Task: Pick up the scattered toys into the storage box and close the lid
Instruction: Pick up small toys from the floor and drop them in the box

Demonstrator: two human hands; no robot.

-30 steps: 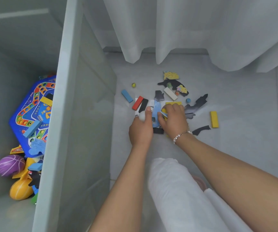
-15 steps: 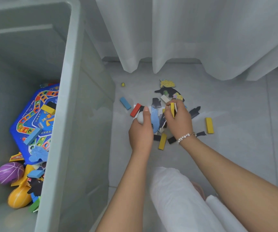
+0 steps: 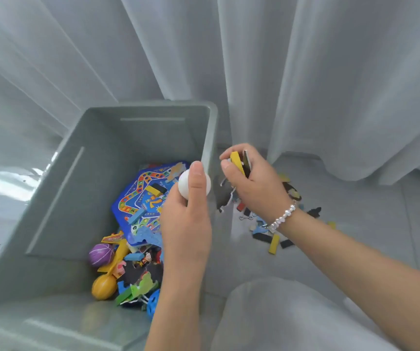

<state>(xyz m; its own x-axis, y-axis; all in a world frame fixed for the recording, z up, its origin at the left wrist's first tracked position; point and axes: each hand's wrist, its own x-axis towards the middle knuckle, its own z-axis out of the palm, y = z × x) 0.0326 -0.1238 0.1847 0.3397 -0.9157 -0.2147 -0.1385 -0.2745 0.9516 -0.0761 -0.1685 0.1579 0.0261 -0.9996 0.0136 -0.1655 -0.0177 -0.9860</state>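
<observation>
The grey storage box [image 3: 52, 198] stands open on the left, with a blue game board [image 3: 138, 198], a purple ball [image 3: 100, 254], an orange toy [image 3: 104, 286] and several puzzle pieces inside. My left hand [image 3: 188, 224] grips a white ball [image 3: 184, 184] just above the box's right wall. My right hand [image 3: 251, 183] holds a bundle of toy pieces [image 3: 239, 162], among them a yellow block and dark puzzle pieces, just right of the box's rim. More scattered toys [image 3: 267, 236] lie on the floor under my right wrist.
White curtains [image 3: 305, 72] hang behind the box and reach the tiled floor [image 3: 381, 224]. My knee in white cloth [image 3: 279, 315] fills the lower right. No lid is in view.
Both hands have lifted off the floor pile and moved left toward the box, carrying the ball and the pieces. The camera has swung so the box's inside now fills the left.
</observation>
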